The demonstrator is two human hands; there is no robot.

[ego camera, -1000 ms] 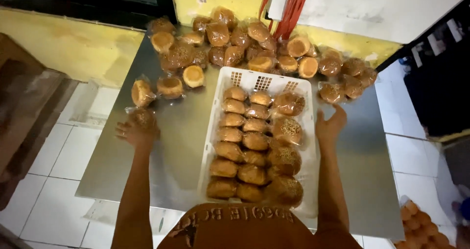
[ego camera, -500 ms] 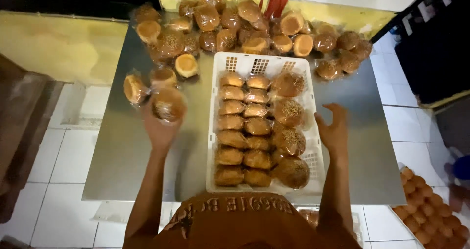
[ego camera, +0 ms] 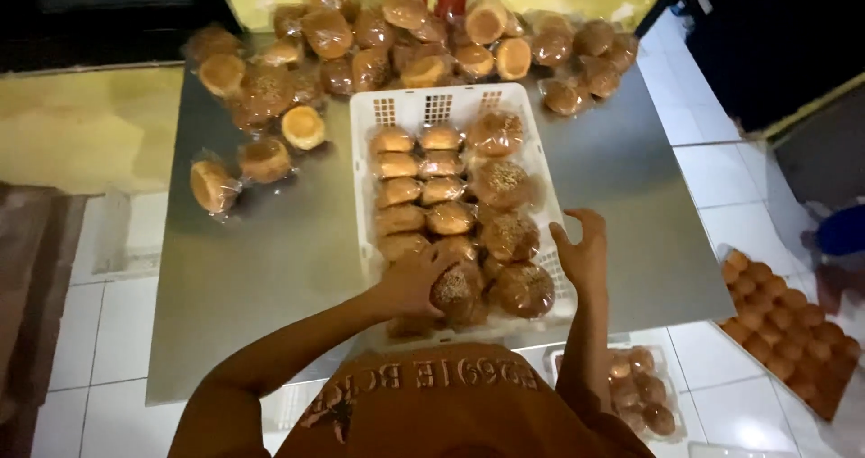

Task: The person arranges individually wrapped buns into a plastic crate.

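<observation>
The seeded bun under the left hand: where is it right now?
In the head view, the seeded bun sits at the near end of the white crate, under the left hand, beside another wrapped bun near the open right hand.

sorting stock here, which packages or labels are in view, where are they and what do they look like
Wrapped bun: under the left hand, near end of the white crate; round, brown, seeded, clear film.
Wrapped buns pile: far table edge; round, golden-brown, clear bags.
Two wrapped buns: table, left of the crate.
Shirt lettering: pale, on orange.
</observation>
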